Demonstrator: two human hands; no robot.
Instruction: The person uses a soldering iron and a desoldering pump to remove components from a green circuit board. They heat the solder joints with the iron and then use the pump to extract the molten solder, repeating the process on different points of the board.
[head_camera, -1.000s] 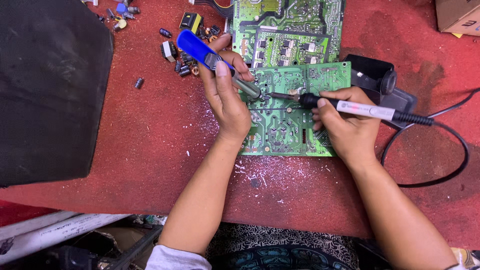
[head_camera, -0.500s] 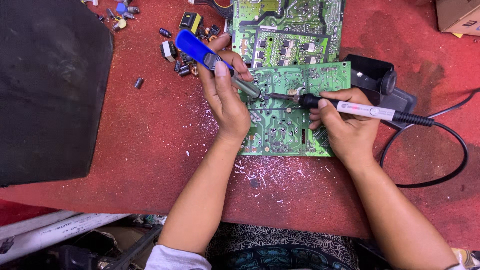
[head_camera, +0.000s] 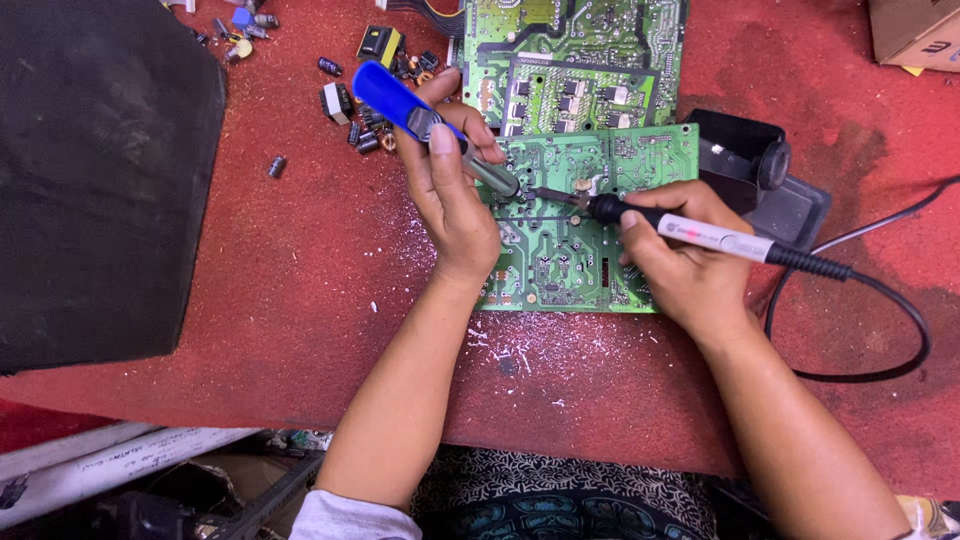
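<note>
A green circuit board (head_camera: 560, 260) lies solder side up on the red table. My left hand (head_camera: 450, 195) grips a blue-handled desoldering pump (head_camera: 400, 105), its metal nozzle pointing down at the board's upper middle. My right hand (head_camera: 680, 265) holds a white-and-black soldering iron (head_camera: 700, 235) like a pen. The iron's tip touches the board right beside the pump's nozzle. Both wrists rest at the board's edges.
A second green circuit board (head_camera: 580, 60) lies behind the first. A black iron stand (head_camera: 760, 175) sits at the right, with the iron's black cable (head_camera: 900, 310) looping beside it. Loose capacitors and parts (head_camera: 350, 100) are scattered at the back left. A large black panel (head_camera: 100, 180) covers the left.
</note>
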